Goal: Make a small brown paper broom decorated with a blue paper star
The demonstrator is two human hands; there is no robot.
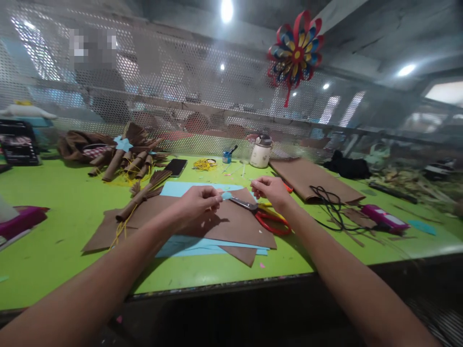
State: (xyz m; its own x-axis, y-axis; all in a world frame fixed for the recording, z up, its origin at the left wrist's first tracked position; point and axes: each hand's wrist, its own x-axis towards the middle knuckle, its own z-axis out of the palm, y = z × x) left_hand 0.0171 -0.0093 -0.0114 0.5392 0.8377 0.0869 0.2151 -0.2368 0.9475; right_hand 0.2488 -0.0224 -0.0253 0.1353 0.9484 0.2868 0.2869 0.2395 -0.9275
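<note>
My left hand [203,200] pinches a small light-blue paper piece [226,195] between thumb and fingertips, above the brown paper sheets [202,226]. My right hand [268,189] is to the right, its fingertips pressed together; whatever they hold, if anything, is too small to make out. Scissors [249,205] with red and yellow handles lie just below the right hand, blades pointing left toward the blue piece. Light-blue sheets [213,246] stick out from under the brown paper. Beside the left forearm lies a rolled brown paper bundle [139,197] tied with yellow string.
More brown rolls [126,161] lie at back left near a phone [176,167]. Behind stand a small blue pot [227,157] and a white bottle [261,152]. Folded brown paper [318,180], a black cord [331,205] and a purple device [386,218] lie right.
</note>
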